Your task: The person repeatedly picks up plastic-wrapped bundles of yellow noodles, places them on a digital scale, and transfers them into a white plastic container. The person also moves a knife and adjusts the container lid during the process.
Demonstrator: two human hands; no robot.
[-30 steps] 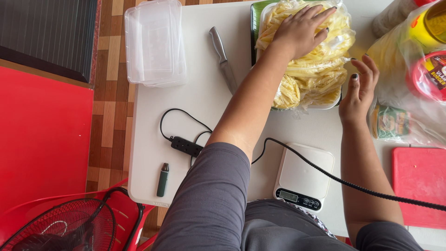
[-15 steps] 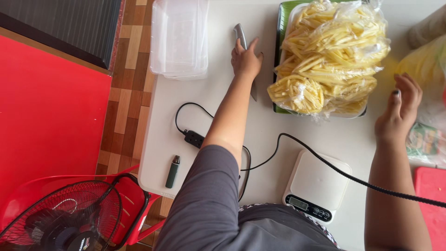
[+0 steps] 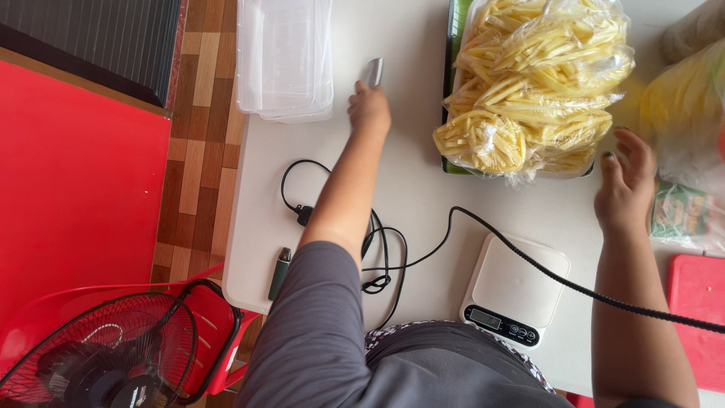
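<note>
The left hand (image 3: 369, 108) is extended across the white worktop (image 3: 408, 181) with its fingers closed around the handle of a knife (image 3: 374, 72); only the metal end of the knife shows beyond the knuckles, pointing away from the person. The knife lies just beside a stack of clear plastic containers (image 3: 285, 57) at the far left of the worktop.

The right hand (image 3: 625, 189) hovers with its fingers spread and holds nothing. It is near a tray (image 3: 451, 45) carrying cut potato sticks packed in clear plastic bags (image 3: 540, 83), and just beside a small green packet (image 3: 676, 213).

A white digital scale (image 3: 513, 291) sits at the near edge. A black cable (image 3: 529, 261) runs across the top of the scale and on toward the right. A second, thinner cord (image 3: 377, 257) lies looped under the left forearm, with a dark pen-shaped device (image 3: 279, 273) near the worktop edge.

Hazards, as judged from this layout:
- The left forearm lies over the looped cord. Drawing the arm back could snag the cord and drag whatever it is attached to.
- The edge of the knife is not visible. Swinging it toward the bags could bring it close to the open right hand.
- The pen-shaped device lies close to the edge. A sleeve or the cord could push it off toward the red fan (image 3: 113, 355) below.
</note>
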